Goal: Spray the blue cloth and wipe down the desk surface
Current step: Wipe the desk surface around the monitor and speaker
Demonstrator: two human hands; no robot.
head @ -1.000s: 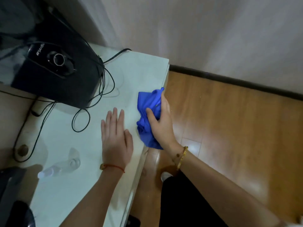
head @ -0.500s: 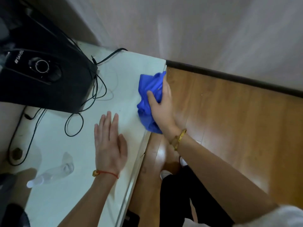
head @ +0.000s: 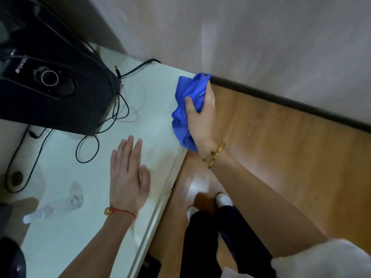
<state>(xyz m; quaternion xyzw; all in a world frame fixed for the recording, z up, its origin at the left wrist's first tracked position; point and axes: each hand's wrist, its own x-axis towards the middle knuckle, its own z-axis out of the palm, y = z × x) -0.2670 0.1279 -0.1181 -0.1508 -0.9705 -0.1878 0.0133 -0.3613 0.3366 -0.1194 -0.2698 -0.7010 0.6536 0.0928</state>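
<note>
Gripping the bunched blue cloth at the bench's far right corner, the right hand is clamping its fingers around it. The left hand is lying flat, fingers apart, near the right edge; unwiped surface is lying leftward of the cloth.

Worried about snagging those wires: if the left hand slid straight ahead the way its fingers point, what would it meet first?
Bare desk lies ahead of the left hand; the loose black cable lies just left of that line, so it probably comes first, though depth is unclear.
</note>
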